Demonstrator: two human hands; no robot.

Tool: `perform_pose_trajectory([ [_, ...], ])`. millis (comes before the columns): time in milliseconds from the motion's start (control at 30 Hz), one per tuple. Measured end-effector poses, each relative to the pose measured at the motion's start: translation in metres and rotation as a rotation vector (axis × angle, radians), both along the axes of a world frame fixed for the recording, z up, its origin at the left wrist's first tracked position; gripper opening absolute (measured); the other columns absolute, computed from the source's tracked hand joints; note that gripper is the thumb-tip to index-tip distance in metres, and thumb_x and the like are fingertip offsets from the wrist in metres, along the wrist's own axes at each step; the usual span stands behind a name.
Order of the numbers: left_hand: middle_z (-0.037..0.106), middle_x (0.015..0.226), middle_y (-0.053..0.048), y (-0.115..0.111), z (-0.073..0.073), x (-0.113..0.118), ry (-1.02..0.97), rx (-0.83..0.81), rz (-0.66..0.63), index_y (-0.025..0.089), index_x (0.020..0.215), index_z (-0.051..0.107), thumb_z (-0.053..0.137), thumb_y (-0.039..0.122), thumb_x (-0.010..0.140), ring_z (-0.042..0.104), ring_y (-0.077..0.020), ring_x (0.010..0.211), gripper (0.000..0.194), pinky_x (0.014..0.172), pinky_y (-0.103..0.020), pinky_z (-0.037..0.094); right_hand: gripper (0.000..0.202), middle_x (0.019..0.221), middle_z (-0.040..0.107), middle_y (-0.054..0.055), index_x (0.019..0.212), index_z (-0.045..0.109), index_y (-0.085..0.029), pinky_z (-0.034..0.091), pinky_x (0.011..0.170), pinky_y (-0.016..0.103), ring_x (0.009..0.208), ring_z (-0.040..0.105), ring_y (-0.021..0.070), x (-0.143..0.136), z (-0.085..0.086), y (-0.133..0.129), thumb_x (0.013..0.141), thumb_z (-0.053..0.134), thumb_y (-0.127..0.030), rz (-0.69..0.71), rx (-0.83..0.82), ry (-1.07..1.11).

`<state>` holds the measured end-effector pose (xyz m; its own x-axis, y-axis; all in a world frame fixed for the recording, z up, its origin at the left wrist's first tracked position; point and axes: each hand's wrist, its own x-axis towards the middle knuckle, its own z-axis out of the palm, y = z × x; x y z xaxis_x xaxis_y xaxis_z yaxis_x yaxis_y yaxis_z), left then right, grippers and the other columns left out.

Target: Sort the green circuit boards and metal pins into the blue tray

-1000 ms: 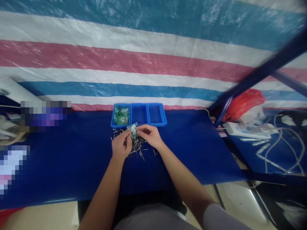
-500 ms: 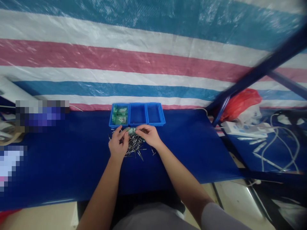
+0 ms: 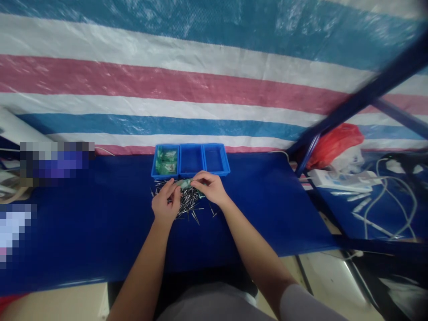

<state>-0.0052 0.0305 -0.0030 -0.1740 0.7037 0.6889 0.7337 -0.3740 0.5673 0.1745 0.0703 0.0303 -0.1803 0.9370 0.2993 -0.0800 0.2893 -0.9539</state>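
A small green-and-white plastic packet (image 3: 184,183) is stretched between my two hands over a pile of metal pins (image 3: 189,203) that look like blind rivets. My left hand (image 3: 164,204) is closed on the packet's left end, thumb and fingers pinching it. At its other end, my right hand (image 3: 211,189) pinches it too. Just beyond my hands, three blue bins (image 3: 216,170) stand side by side. Similar green packets (image 3: 167,161) lie in the left bin. The packet's contents cannot be made out.
A blue table surface (image 3: 107,223) spreads to both sides. Striped plastic sheeting (image 3: 200,84) hangs behind it. On the right are a blue metal frame post (image 3: 312,147), a red bag (image 3: 337,142), a white power strip (image 3: 341,179) and loose cables. Blurred-out items lie at far left.
The packet looks more stretched between my hands, and green film now shows below my right fingers. My right hand has shifted slightly right. The bins and the pile stay put.
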Motion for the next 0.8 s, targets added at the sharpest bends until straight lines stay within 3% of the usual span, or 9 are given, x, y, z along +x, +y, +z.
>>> perform_pose_trajectory([
  [167,0.075,0.07,0.001,0.0,0.006,0.001,0.025,0.02,0.002,0.019,0.122,0.064,0.064,0.03,0.089,0.073,-0.0139,0.066,0.035,0.066,-0.022,0.055,0.027,0.071,0.068,0.001,0.079,0.073,-0.02,0.045,0.056,0.026,0.059,0.055,0.0111,-0.003,0.0,-0.003,0.076,0.08,-0.046,0.019,-0.074,-0.021],
  [333,0.078,0.082,0.0,0.001,0.007,-0.001,0.029,0.033,-0.011,0.02,0.124,0.064,0.062,0.027,0.09,0.072,-0.0121,0.066,0.034,0.067,-0.022,0.055,0.027,0.069,0.07,0.001,0.08,0.073,-0.019,0.047,0.056,0.027,0.057,0.058,0.0111,-0.005,-0.002,-0.002,0.075,0.08,-0.045,0.001,-0.111,-0.01],
  [533,0.072,0.066,0.002,0.002,0.008,-0.005,0.113,0.071,-0.006,0.021,0.1,0.073,0.064,0.027,0.089,0.065,-0.0108,0.055,0.016,0.059,-0.022,0.05,0.029,0.067,0.071,0.0,0.084,0.073,-0.02,0.055,0.063,0.029,0.061,0.067,0.0135,-0.006,-0.003,-0.002,0.073,0.081,-0.045,0.088,-0.195,0.112],
  [733,0.073,0.074,-0.001,0.003,0.015,-0.003,0.083,0.181,-0.089,0.02,0.1,0.073,0.067,0.019,0.086,0.06,-0.0078,0.056,0.016,0.06,-0.02,0.049,0.032,0.075,0.075,0.004,0.084,0.075,-0.02,0.052,0.063,0.028,0.068,0.069,0.0148,-0.001,-0.002,0.0,0.088,0.066,-0.05,0.079,-0.188,0.053],
  [800,0.074,0.079,-0.001,0.003,0.014,-0.003,0.081,0.178,-0.112,0.02,0.105,0.073,0.065,0.016,0.086,0.061,-0.0075,0.056,0.021,0.06,-0.02,0.05,0.032,0.075,0.075,0.004,0.084,0.075,-0.02,0.051,0.062,0.028,0.068,0.068,0.0147,-0.001,-0.003,0.0,0.087,0.067,-0.051,0.067,-0.191,0.02],
])
